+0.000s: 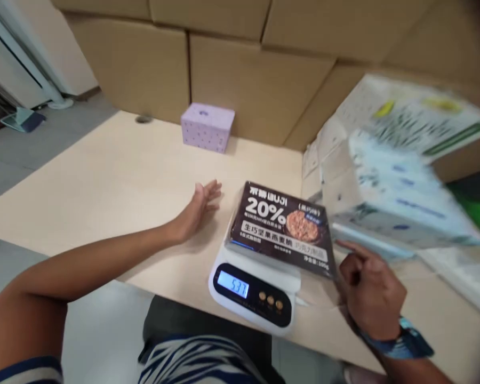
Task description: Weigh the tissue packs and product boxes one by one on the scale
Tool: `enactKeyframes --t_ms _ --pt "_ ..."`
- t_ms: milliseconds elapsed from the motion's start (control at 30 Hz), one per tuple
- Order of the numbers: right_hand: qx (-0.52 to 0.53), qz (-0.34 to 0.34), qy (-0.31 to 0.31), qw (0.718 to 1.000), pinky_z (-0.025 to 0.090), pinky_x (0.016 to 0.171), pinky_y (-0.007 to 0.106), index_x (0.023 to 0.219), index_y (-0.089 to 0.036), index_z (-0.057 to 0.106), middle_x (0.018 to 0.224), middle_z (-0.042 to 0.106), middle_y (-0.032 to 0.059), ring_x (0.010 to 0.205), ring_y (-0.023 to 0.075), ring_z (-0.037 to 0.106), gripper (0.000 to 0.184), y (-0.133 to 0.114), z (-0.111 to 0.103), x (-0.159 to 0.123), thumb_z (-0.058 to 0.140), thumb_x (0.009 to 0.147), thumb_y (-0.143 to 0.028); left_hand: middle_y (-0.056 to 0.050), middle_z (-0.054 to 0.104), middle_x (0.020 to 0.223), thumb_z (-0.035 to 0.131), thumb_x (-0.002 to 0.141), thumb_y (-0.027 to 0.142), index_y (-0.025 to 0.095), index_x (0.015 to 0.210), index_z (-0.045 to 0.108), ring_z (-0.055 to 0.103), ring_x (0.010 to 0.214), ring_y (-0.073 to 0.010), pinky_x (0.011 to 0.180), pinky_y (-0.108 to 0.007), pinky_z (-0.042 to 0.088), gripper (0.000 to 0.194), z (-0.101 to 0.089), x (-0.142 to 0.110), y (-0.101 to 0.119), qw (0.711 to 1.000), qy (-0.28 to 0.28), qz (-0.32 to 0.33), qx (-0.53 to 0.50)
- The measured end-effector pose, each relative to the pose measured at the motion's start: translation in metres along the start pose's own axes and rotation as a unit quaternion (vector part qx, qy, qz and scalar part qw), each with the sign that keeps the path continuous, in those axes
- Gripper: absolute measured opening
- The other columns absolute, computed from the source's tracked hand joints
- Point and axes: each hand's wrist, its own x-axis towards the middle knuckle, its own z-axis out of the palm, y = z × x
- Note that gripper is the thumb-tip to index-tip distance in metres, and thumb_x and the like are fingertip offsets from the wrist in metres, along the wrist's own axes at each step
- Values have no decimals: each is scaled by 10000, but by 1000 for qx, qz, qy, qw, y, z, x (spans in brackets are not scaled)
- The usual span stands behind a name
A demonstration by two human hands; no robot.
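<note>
A dark brown snack box [280, 226] with a round biscuit picture and "20%" on it lies flat on a white kitchen scale [250, 298]. The lit display appears to read 537. To the left of the box, my left hand [192, 213] is open above the table, its fingers spread and holding nothing. At the box's right edge is my right hand [370, 288], with one finger stretched toward the box and the others loosely curled. Nothing shows in its grasp; whether it touches the box I cannot tell. A blue band [408, 341] circles the right wrist.
A lilac tissue box [208, 128] stands at the back of the table [116, 181], before stacked cardboard cartons [260, 85]. On the right are blurred tissue packs, a pale blue one [408, 186] and a white-green one [432, 114]. A round cable hole [143, 120] is at back left.
</note>
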Motion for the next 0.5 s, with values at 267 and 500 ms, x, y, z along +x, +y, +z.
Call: enactKeyframes --t_ms 267,500 --pt "-110 -42 -122 985 491 394 383 1265 -390 817 559 619 41 439 238 551 594 -16 -4 16 495 969 -793 -41 198 1882 733 859 820 373 1772 -110 153 1759 -415 1437 -620 276 1321 16 -51 11 967 -207 123 89" --pt "-151 -132 -306 931 635 626 261 1632 -253 504 1130 836 82 786 185 783 848 -143 60 108 725 939 -689 13 -58 1903 786 897 693 403 1784 -15 4 1786 -337 1486 -502 104 1230 -47 -18 104 921 59 305 235"
